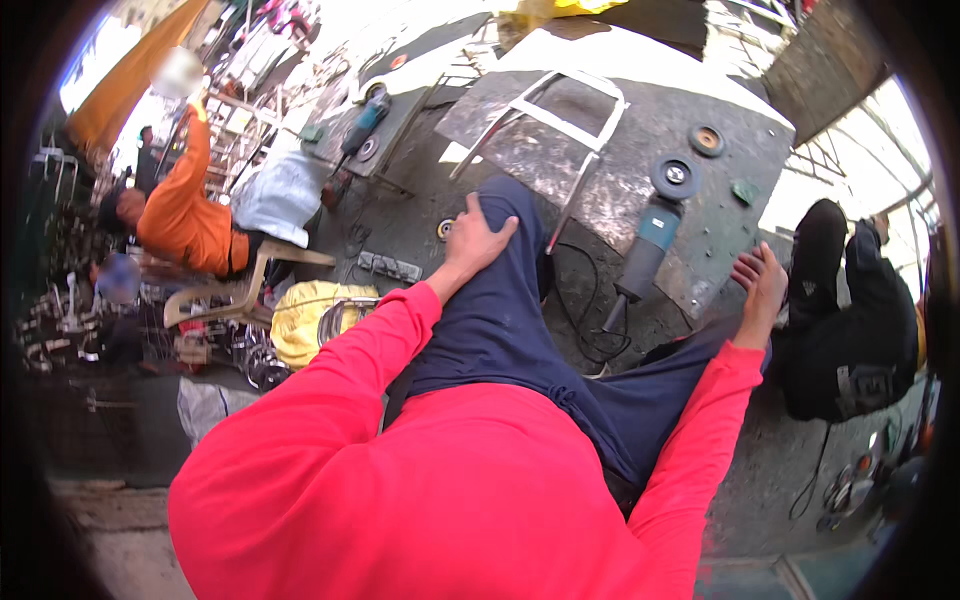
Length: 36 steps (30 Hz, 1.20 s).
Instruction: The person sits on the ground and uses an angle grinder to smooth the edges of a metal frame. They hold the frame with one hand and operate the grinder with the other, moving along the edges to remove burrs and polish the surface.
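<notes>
My left hand (478,242) rests on my left knee, with thumb and fingers apart and nothing in it. Above my right knee, my right hand (763,288) is raised with its fingers loosely apart, also holding nothing. Between my legs and the worktable (480,108) lies a blue and dark angle grinder (648,250), its disc (676,177) facing up on the tabletop. A bent metal tube frame (580,130) leans over the table's near edge. Beyond the grinder sits a loose round disc (706,140), with a small green scrap (744,191) to its right.
A person in orange (185,225) sits at left by a plastic chair (215,300); another in black (850,330) is close on my right. A second grinder (365,125) rests on a small table. A yellow sack (300,320) and the grinder's cord (580,320) lie nearby.
</notes>
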Available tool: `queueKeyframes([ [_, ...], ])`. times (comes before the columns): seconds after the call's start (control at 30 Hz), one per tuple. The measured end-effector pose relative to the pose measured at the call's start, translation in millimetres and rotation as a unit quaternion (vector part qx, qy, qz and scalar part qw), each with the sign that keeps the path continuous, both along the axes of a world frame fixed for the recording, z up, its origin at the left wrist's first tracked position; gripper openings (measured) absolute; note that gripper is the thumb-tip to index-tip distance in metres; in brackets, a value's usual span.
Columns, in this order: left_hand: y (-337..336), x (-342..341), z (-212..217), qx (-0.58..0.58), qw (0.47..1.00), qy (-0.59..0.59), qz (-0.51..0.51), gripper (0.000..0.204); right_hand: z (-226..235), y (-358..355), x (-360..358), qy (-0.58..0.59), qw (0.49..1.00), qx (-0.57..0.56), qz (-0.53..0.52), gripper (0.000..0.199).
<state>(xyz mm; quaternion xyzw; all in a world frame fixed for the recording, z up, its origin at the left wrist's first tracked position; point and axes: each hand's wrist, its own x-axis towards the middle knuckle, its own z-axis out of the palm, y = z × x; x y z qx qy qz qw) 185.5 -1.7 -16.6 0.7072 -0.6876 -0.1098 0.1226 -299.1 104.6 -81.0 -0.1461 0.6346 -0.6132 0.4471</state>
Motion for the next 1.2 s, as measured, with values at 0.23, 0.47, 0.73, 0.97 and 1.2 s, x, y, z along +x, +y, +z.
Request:
queueKeyframes([
  [0.23, 11.9, -4.7, 5.3, 0.031, 0.999, 0.042, 0.003, 0.091, -22.9, 7.0, -21.4, 0.086, 0.987, 0.127, 0.042, 0.058],
  [0.47, 7.0, 17.8, -8.5, 0.019, 0.993, 0.112, 0.001, 0.088, -17.0, 4.5, -7.3, 0.216, 0.941, 0.257, 0.034, 0.044],
  [0.73, 13.1, 26.0, -14.0, -0.018, 0.990, 0.142, 0.012, 0.092, 29.2, 4.7, 0.0, 0.556, 0.766, 0.321, 0.037, 0.038],
  [0.97, 14.2, 33.2, -16.5, -0.004, 0.988, 0.153, 0.020, 0.090, 71.8, 21.8, -28.6, 0.676, 0.602, 0.418, 0.073, 0.047],
  [1.2, 14.7, 52.3, -9.7, 0.038, 0.984, 0.173, 0.013, 0.089, 35.5, 52.7, -14.6, 0.643, 0.653, 0.395, 0.061, 0.043],
])
